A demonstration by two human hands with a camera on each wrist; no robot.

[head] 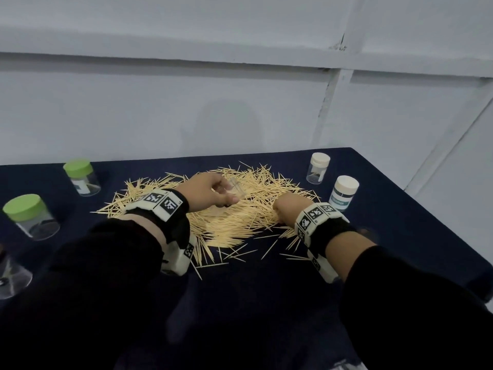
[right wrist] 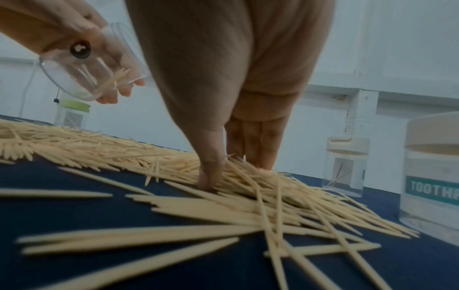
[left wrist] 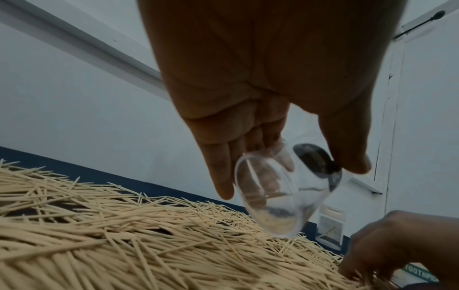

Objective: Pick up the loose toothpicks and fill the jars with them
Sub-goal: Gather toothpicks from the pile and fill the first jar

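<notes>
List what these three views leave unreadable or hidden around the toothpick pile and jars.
- Right fingertips: buried in the toothpick pile; the head view shows only the right hand's back, so its grip is unclear.
- Labelled jar: the right wrist view's edge cuts its label after "TOOTH".
- Dark-topped jar: cropped by the head view's left edge.
- Clear jar in the left hand: toothpick count too blurred.

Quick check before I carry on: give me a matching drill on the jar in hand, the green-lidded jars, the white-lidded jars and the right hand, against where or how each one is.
1. clear jar
2. green-lidded jars
3. white-lidded jars
4. right hand

a. standing on the table's right side
b. fingers down in the toothpicks
c. held tilted, lidless, by the left hand
d. standing on the table's left side

Pairs: 1-c, 2-d, 3-a, 4-b
</notes>
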